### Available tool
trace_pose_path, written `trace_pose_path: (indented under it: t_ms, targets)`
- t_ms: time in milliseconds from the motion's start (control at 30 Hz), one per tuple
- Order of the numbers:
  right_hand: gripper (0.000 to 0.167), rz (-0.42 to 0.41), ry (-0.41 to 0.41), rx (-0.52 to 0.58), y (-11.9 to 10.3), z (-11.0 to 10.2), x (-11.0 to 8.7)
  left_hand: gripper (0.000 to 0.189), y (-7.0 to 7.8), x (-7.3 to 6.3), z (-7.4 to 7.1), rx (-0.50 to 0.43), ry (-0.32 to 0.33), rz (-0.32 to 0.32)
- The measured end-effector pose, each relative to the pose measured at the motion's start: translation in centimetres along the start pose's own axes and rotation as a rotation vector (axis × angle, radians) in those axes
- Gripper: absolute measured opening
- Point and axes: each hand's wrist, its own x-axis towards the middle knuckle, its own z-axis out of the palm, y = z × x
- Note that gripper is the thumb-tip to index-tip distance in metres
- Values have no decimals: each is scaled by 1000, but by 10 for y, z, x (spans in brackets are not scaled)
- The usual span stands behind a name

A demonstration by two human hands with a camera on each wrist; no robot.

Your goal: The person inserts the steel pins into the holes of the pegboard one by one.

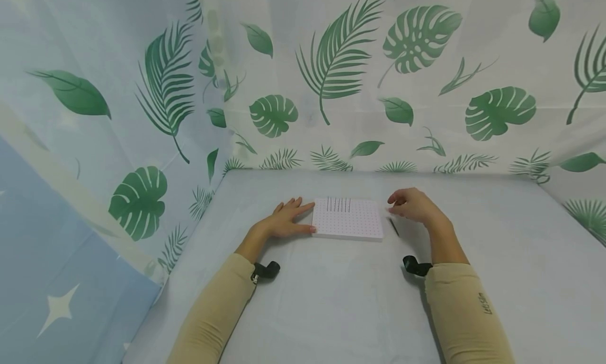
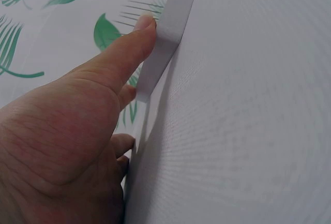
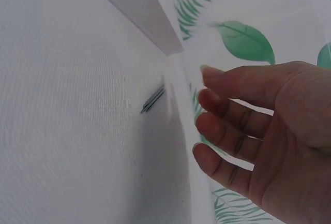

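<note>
A white board (image 1: 352,226) with a grid of small holes lies flat on the table. Several thin dark pins (image 1: 338,205) stand in a row near its back left. My left hand (image 1: 286,220) is spread at the board's left side, thumb and index fingertip against its edge. To the right of the board, my right hand (image 1: 414,205) hovers with loosely bent fingers and nothing visible in its grasp. Below those fingers, a few loose dark pins (image 3: 153,99) lie together on the table, close to the board's corner.
A pale cloth covers the table (image 1: 331,301). Behind it hangs a white curtain (image 1: 293,74) with green leaf prints, and a blue cloth (image 1: 47,259) borders the left side. Small black devices (image 1: 269,270) sit at both wrists, over beige sleeves.
</note>
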Motion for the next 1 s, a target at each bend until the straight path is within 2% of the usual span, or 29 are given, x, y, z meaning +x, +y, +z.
trace_pose_path:
  t_ms: [267, 567, 1000]
  targets:
    - [17, 87, -106, 2, 6, -1, 1, 88, 2, -1, 0, -9, -4, -2]
    - [18, 53, -132, -12, 7, -1, -3, 88, 3, -1, 0, -4, -7, 1]
    - [14, 46, -142, -19, 5, -1, -4, 87, 4, -3, -2, -1, -2, 2]
